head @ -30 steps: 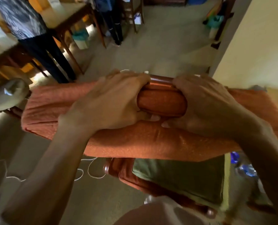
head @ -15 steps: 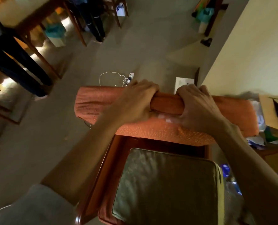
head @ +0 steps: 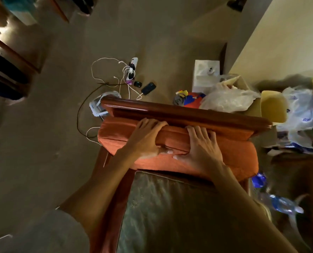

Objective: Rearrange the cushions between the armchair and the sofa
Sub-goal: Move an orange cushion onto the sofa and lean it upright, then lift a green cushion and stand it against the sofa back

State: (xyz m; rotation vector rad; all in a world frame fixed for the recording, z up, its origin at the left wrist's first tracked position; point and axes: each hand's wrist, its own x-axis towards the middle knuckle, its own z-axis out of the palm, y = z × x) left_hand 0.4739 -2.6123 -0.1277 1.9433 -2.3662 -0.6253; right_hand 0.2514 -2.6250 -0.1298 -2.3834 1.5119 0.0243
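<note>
An orange cushion (head: 230, 154) stands against the inside of the armchair's wooden back rail (head: 185, 111), its top edge just under the rail. My left hand (head: 144, 138) grips the cushion's upper edge, fingers curled over the top and thumb on the front. My right hand (head: 202, 148) lies beside it, fingers spread over the same edge and thumb pressed into the front face. Below the orange cushion, a green seat cushion (head: 170, 210) lies flat on the armchair seat. The sofa is out of view.
Behind the chair, the floor holds a power strip with white cables (head: 130, 72), a dark phone (head: 148, 88) and a white box (head: 206, 74). Plastic bags (head: 227, 97) and a cardboard box (head: 272, 105) crowd the right side, with a plastic bottle (head: 280, 204) by the chair.
The orange cushion, held in the air a second ago, has come down against the armchair back. My right hand's fingers have loosened and spread; the view has tilted down.
</note>
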